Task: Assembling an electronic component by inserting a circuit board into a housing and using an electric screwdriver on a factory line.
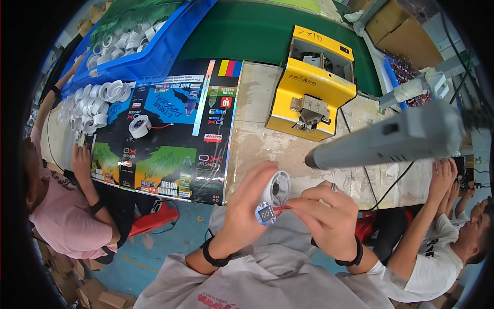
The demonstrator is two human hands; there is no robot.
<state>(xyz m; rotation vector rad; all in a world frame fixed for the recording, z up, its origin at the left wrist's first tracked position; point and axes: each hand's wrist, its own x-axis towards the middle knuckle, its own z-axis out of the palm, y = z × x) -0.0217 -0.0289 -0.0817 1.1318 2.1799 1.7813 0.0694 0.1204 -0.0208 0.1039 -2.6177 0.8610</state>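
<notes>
White housing (275, 188) (round) – gripped by left hand (246, 206) | right hand (328, 216) fingers pinch red wires (282, 208)

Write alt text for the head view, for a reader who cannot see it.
A person's left hand holds a round white plastic housing with a small blue circuit board, while the right hand pinches its red wires. Beyond, a yellow metal machine stands on the worn workbench.

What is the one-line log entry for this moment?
left hand: holds white housing | right hand: pinches red wires | board: hangs below
</notes>
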